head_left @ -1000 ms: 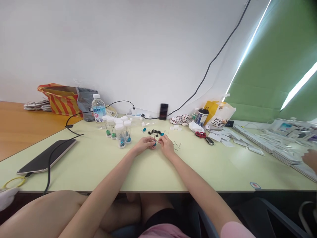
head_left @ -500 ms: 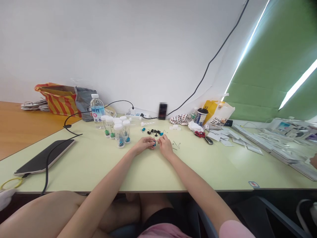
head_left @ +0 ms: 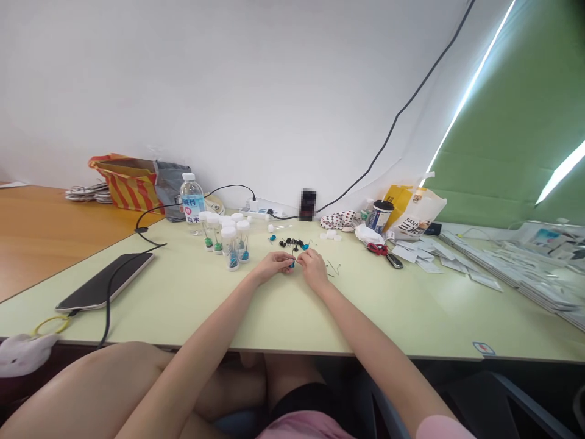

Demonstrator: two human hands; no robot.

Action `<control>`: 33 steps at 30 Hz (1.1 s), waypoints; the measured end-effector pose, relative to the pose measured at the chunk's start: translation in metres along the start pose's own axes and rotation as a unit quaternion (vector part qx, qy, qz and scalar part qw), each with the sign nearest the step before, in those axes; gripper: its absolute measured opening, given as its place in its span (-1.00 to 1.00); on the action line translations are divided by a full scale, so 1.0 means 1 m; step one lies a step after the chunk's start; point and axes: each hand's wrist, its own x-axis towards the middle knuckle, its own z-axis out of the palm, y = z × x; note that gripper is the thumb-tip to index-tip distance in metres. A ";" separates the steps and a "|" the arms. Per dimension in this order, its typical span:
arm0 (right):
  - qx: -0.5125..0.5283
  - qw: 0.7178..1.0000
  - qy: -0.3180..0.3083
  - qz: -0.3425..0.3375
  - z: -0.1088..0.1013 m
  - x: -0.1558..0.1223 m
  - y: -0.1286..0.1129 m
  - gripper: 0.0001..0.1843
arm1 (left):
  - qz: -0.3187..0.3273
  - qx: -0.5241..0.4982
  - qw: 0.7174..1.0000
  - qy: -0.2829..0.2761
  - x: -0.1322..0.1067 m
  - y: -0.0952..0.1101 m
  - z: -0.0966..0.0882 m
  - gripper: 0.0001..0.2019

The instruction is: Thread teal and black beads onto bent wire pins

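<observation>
Over the middle of the table, my left hand (head_left: 274,266) is closed in a pinch on a small blue piece with a thin dark stem (head_left: 292,264). My right hand (head_left: 313,268) meets it from the other side, thumb and fingertips pressed together near the stem; whatever lies between them is too small to make out. Just beyond the fingers are several small black pieces (head_left: 295,242) and a loose blue piece (head_left: 273,238). Thin bent wires (head_left: 334,267) lie to the right of my right hand. White-capped clear vials (head_left: 232,251) holding blue or green pieces stand left of my hands.
A water bottle (head_left: 192,207) stands behind the vials. At the left lies a dark tablet-like device (head_left: 107,281) with a cable. White caps (head_left: 330,235), red-handled tool (head_left: 377,249), black cup (head_left: 381,216), paper slips (head_left: 427,251) and a yellow-white bag (head_left: 411,213) are at the right.
The camera view has turned slightly left, so everything on the table sits farther right in the picture. Both hands keep nearly the same pinch around the blue piece.
</observation>
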 end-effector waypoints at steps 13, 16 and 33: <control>0.105 0.993 -0.046 0.021 0.004 0.001 0.002 -0.90 | 0.056 0.089 0.994 0.027 0.003 -0.007 -0.002 -0.69; 0.143 0.988 -0.045 0.047 0.005 0.001 0.004 -0.91 | 0.060 0.095 0.993 0.017 0.004 -0.008 -0.002 -0.71; 0.061 0.992 -0.044 0.101 -0.010 0.008 0.024 -0.88 | 0.006 -0.147 0.986 0.083 0.008 -0.006 -0.007 -0.75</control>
